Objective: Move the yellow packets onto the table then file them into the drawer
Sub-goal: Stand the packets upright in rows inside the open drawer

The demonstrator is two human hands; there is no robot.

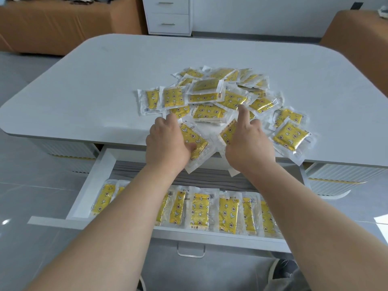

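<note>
While left hand (168, 141) grips one yellow packet (194, 141), right hand (248, 141) grips another packet (227, 133).

No text is showing legibly. The yellow packets (290, 137) are carrying small print along their clear edges, too blurred to read.
</note>
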